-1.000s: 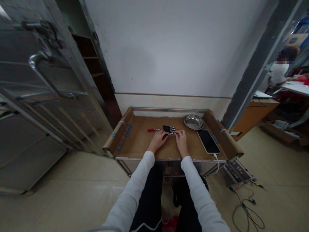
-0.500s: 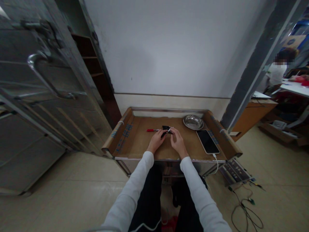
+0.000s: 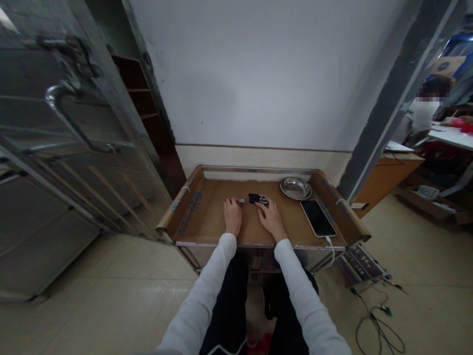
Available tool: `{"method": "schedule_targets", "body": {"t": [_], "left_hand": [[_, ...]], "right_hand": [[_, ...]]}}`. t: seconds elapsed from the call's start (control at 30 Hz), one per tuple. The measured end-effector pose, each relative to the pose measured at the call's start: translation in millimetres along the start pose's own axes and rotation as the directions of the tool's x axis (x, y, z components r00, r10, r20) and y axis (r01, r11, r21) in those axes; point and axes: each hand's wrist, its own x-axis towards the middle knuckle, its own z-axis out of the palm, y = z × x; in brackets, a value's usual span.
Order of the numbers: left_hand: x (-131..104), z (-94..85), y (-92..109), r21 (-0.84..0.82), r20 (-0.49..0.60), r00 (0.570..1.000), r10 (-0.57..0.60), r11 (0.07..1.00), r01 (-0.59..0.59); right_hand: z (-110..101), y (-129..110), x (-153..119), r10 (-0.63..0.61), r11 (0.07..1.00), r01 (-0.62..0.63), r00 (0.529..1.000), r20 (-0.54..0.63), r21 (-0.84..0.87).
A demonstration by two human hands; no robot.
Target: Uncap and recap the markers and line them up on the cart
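Note:
On the cardboard-lined cart top (image 3: 207, 222), my left hand (image 3: 232, 216) has its fingers over the red item, whose pale tip (image 3: 241, 200) shows at the right of the fingertips. The fingers look closed around it. Small black items with shiny metal ends (image 3: 257, 198) lie side by side at the middle. My right hand (image 3: 271, 217) rests just right of them, fingers apart, its fingertips touching or very near their metal ends.
A round steel dish (image 3: 295, 188) sits at the back right. In front of it lies a phone (image 3: 318, 218) with a white cable. Raised cardboard sides (image 3: 342, 209) edge the cart. A person (image 3: 424, 111) is at the far right.
My left hand has moved left from the black items to the red item. The black piece between my hands now lies with the others, and my right hand has loosened.

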Motion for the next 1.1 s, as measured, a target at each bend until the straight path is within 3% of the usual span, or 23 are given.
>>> {"method": "schedule_targets", "body": {"t": [0.23,0.3,0.4,0.47,0.6,0.83,1.1], "left_hand": [[0,3.6,1,0.053,0.027,1.0,-0.006,0.999,0.005],[1,4.5,3,0.01,0.099,0.992,0.082,0.996,-0.083],[2,8.0,7,-0.105,0.213,0.942,0.261,0.964,-0.244],[3,11.1,8,-0.148,0.249,0.919,0.307,0.949,-0.277],[5,16.8,8,-0.16,0.267,0.915,0.301,0.951,-0.266],[9,25.5,15,-0.179,0.295,0.907,0.3,0.95,-0.256],[9,22.1,14,-0.188,0.334,0.882,0.333,0.94,-0.284]], "right_hand": [[2,-2,-1,-0.023,0.997,0.026,0.999,0.047,-0.074],[1,-2,-1,-0.017,0.997,0.019,0.999,0.037,-0.081],[1,0,0,0.044,0.993,-0.043,0.999,0.004,-0.113],[1,2,0,0.098,0.985,-0.101,0.995,-0.029,-0.143],[4,6,0,0.145,0.975,-0.152,0.988,-0.052,-0.165],[10,11,0,0.109,0.968,-0.127,0.99,-0.093,-0.215],[8,11,1,0.112,0.963,-0.112,0.994,-0.012,-0.245]]}}
